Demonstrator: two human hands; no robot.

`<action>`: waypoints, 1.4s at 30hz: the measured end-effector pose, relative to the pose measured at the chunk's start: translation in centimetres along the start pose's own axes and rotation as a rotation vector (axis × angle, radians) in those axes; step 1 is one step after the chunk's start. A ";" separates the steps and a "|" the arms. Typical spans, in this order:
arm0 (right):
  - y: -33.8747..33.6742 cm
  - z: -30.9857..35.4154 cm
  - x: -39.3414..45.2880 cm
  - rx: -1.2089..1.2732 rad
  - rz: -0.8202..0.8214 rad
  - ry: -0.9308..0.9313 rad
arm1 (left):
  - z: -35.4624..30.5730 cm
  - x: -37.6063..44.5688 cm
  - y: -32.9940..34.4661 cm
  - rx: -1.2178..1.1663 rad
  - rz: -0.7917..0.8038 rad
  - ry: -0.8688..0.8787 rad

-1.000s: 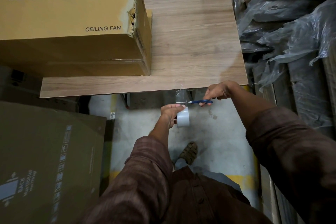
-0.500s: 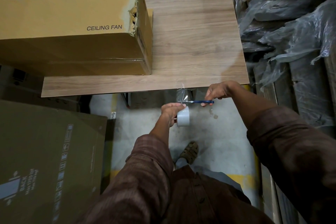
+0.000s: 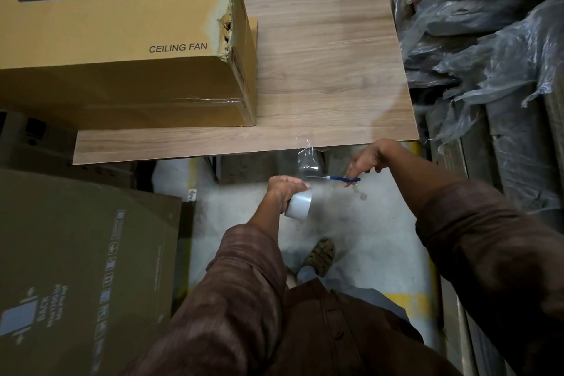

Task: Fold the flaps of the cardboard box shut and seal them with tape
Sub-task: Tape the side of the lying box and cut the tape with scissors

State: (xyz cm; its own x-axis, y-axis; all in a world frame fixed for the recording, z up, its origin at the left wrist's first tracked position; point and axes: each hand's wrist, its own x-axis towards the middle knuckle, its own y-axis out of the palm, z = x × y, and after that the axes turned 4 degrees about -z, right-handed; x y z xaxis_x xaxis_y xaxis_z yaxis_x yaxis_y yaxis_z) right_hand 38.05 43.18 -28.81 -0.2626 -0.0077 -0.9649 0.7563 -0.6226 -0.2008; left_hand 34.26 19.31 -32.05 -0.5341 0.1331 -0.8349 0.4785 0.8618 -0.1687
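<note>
Cardboard box (image 3: 122, 49), printed "Crompton" and "CEILING FAN", lies on the left part of the wooden table (image 3: 329, 64), its left side cut off by the frame and its right top corner torn. A clear tape strip (image 3: 308, 156) hangs from the table's near edge. Below it, over bare floor, the left hand (image 3: 285, 189) grips the tape roll (image 3: 299, 206); the right hand (image 3: 369, 160) holds blue-handled scissors (image 3: 335, 178), how far the blades are parted unclear. A dark carton (image 3: 76, 268) crowds the left, plastic-wrapped bundles (image 3: 488, 55) the right.
</note>
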 end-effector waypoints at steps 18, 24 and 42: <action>-5.6 1.9 -3.1 0.457 -0.276 -0.122 | -3.4 -2.2 -2.2 -0.033 0.078 0.469; -5.0 1.9 -1.0 0.535 -0.807 0.175 | -6.3 -1.0 -2.5 -0.155 -0.082 0.540; -6.9 5.6 -1.9 0.663 -0.157 -0.384 | -11.5 1.5 -0.1 -0.502 -0.125 0.439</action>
State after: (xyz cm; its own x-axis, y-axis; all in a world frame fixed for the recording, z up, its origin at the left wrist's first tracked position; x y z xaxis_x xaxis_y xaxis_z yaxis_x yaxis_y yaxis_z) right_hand 30.02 43.12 -24.67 -0.6168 -0.0759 -0.7835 0.2090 -0.9754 -0.0701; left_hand 25.38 25.10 -27.24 -0.8487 0.1129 -0.5167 0.0699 0.9923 0.1020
